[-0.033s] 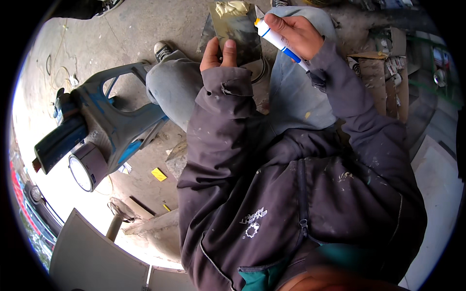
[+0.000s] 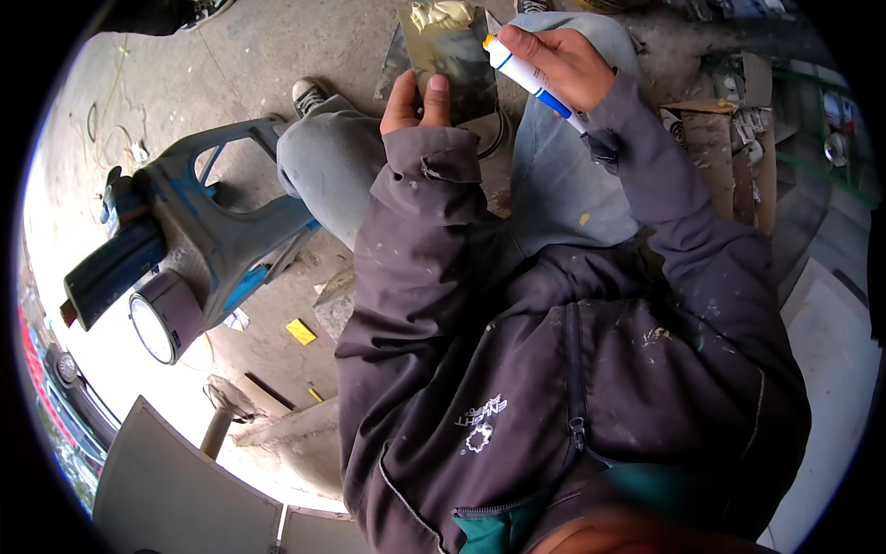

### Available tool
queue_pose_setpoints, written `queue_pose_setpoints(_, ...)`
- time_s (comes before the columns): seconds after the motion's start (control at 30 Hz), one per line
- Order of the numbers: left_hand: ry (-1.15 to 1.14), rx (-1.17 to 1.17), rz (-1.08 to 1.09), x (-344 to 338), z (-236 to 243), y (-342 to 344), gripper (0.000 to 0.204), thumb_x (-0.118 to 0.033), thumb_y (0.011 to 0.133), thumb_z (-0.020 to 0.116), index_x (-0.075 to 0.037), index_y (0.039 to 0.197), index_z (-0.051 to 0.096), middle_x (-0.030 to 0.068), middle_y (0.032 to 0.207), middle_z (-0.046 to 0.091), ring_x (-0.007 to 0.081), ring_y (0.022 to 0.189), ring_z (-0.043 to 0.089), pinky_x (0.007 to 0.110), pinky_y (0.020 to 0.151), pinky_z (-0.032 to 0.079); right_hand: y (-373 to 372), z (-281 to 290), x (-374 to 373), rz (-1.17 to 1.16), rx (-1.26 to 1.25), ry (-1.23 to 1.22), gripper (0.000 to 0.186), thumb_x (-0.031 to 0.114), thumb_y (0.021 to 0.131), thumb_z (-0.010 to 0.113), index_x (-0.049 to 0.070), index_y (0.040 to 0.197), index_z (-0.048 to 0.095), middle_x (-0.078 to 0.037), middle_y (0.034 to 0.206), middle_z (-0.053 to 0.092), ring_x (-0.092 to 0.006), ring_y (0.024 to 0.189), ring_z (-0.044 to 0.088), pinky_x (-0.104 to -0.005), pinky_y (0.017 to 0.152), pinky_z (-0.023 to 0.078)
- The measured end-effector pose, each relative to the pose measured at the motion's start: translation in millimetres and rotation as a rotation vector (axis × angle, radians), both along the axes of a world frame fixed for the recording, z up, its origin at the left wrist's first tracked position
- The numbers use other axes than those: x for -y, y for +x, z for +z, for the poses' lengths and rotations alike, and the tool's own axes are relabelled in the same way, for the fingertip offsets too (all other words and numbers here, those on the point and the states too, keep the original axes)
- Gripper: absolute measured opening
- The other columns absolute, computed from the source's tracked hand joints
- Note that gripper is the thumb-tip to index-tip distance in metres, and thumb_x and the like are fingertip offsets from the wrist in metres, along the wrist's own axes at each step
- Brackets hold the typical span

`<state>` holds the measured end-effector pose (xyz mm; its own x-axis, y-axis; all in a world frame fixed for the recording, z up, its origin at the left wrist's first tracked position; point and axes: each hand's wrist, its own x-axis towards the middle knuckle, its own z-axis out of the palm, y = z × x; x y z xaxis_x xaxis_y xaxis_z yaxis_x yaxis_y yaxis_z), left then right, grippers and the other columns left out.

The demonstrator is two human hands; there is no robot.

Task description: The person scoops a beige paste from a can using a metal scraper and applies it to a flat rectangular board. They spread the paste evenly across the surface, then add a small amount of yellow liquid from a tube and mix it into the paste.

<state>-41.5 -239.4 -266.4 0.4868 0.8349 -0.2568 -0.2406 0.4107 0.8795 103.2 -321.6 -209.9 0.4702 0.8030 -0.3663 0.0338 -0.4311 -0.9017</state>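
My left hand (image 2: 415, 103) grips the near edge of a flat, dark, smeared plate (image 2: 452, 65), with the thumb on top. A lump of cream-coloured paste (image 2: 443, 16) lies at the plate's far end, partly cut off by the top of the picture. Beside the plate's right edge, my right hand (image 2: 570, 66) is closed around a slim white tube (image 2: 522, 70) with blue bands. The tube tilts, its yellow-orange end pointing up and left toward the plate. Both hands are above my knees.
At left, a grey-blue plastic stool (image 2: 198, 198) bears a tin can (image 2: 168, 319) and a long dark block (image 2: 113, 275). An open cardboard box (image 2: 715, 152) with rubbish stands at right. Pale panels (image 2: 180, 480) are at lower left; a yellow piece (image 2: 301, 331) lies on the floor.
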Motion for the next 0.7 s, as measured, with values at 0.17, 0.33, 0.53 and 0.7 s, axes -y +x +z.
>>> queue_pose_setpoints(0.17, 0.009, -0.090, 0.008, 3.1, 3.4, 5.2, 0.041, -0.013, 0.083, 0.061, 0.009, 0.114, 0.045, 0.0144, 0.099, 0.059, 0.0171, 0.085, 0.056, 0.028, 0.074, 0.047, 12.3, -11.9, -4.8, -0.044, -0.076, 0.051, 0.043, 0.043, 0.079, 0.058, 0.001, 0.079, 0.066, 0.000, 0.058, 0.054, -0.0049, 0.051, 0.047, -0.0208, 0.047, 0.035)
queue_pose_setpoints(0.33, -0.003, 0.012, -0.029, 4.5, 0.7, 8.3, 0.039, -0.012, 0.085, 0.059, 0.009, 0.114, 0.045, 0.0139, 0.099, 0.058, 0.0169, 0.086, 0.056, 0.027, 0.075, 0.046, 8.3, -10.1, -8.1, -0.060, -0.065, 0.048, 0.038, 0.039, 0.078, 0.059, 0.001, 0.078, 0.066, -0.001, 0.062, 0.057, -0.0060, 0.054, 0.048, -0.0215, 0.051, 0.037)
queue_pose_setpoints(0.53, 0.045, -0.009, -0.049, 4.2, -3.7, 9.7, 0.038, -0.013, 0.086, 0.057, 0.009, 0.114, 0.045, 0.0127, 0.099, 0.059, 0.0162, 0.087, 0.056, 0.027, 0.076, 0.046, 14.2, -18.7, -11.0, -0.024, -0.018, 0.070, 0.036, 0.036, 0.079, 0.059, 0.001, 0.079, 0.066, -0.001, 0.065, 0.059, -0.0068, 0.058, 0.051, -0.0219, 0.054, 0.039)
queue_pose_setpoints(0.7, 0.091, -0.026, -0.071, 2.6, -2.1, 8.1, 0.035, -0.012, 0.086, 0.057, 0.009, 0.112, 0.047, 0.0121, 0.095, 0.060, 0.0157, 0.084, 0.056, 0.026, 0.074, 0.046, 10.5, -14.1, -13.7, 0.000, -0.029, 0.114, 0.034, 0.033, 0.079, 0.059, 0.000, 0.079, 0.065, -0.001, 0.068, 0.060, -0.0071, 0.061, 0.052, -0.0216, 0.057, 0.039)
